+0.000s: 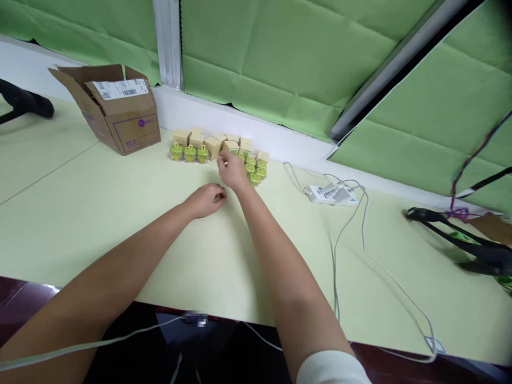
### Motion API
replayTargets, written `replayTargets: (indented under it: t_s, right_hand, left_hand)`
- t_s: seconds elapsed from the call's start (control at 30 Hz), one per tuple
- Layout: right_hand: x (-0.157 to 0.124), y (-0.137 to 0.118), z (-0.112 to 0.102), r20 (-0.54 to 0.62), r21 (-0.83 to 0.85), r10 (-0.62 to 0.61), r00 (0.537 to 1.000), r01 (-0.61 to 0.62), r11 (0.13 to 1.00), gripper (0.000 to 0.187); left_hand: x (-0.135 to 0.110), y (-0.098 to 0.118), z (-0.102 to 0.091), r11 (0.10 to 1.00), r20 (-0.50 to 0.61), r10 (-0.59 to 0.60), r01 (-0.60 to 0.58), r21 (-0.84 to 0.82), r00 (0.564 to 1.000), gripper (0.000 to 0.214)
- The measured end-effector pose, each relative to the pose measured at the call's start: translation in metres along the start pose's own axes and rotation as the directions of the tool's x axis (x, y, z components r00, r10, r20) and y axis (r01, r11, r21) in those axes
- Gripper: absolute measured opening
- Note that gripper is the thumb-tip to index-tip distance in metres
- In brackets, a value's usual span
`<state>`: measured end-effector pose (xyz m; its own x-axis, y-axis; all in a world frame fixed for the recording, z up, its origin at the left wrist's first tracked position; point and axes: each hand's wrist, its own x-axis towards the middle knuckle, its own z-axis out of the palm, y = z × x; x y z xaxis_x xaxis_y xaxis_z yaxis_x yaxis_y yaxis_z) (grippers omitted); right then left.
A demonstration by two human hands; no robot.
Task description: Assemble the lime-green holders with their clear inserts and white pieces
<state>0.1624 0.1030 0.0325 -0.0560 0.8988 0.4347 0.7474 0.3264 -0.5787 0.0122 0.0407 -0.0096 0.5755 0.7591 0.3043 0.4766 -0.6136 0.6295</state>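
My right hand (233,169) reaches to the row of goods near the wall, its fingers bent together beside the small cardboard boxes (214,146). What its fingertips hold, if anything, is hidden. Low on the table rests my left hand (205,200), curled into a loose fist, and nothing shows in it. Three small jars with green lids and ring handles (190,153) stand in a row left of my right hand. Several more green-lidded jars (255,178) are grouped just to its right, partly covered by the hand. The boxes line up behind the jars.
An open cardboard carton (134,125) with a white label stands at the back left. Right of the jars lies a white power strip (332,194) with plugs, its cables (364,234) running across the table (192,261). Black stands (460,234) occupy the far right and far left.
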Motion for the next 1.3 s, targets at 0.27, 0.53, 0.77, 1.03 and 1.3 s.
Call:
replayTargets:
  t_s: [0.27, 0.53, 0.77, 1.03, 1.3]
  right_hand:
    - [0.067, -0.017, 0.058, 0.091, -0.106, 0.124, 0.988, -0.115, 0.988, 0.018]
    - [0.023, -0.004, 0.035, -0.031, -0.088, 0.04, 0.999, -0.042, 0.995, 0.003]
    - [-0.072, -0.003, -0.029, -0.092, 0.14, 0.264, 0.96, -0.25, 0.958, 0.011]
    - [-0.125, 0.002, -0.023, -0.12, 0.493, 0.49, 0.863, -0.377, 0.784, 0.02]
    - [-0.129, 0.012, -0.01, -0.039, 0.629, 0.521, 0.852, -0.385, 0.676, 0.029]
  left_hand:
    - [0.0, -0.003, -0.006, 0.986, 0.061, -0.117, 0.123, -0.113, 0.991, 0.009]
    - [0.0, 0.003, -0.007, 1.0, -0.118, -0.019, 0.019, 0.001, 0.993, 0.019]
    - [-0.007, 0.016, -0.001, 0.995, -0.352, 0.08, -0.054, 0.083, 0.933, 0.052]
    - [-0.011, 0.029, 0.009, 0.999, -0.017, -0.024, 0.025, 0.037, 1.0, 0.063]
    - [-0.009, 0.022, 0.005, 0.996, 0.0, -0.028, 0.028, 0.086, 1.0, 0.044]
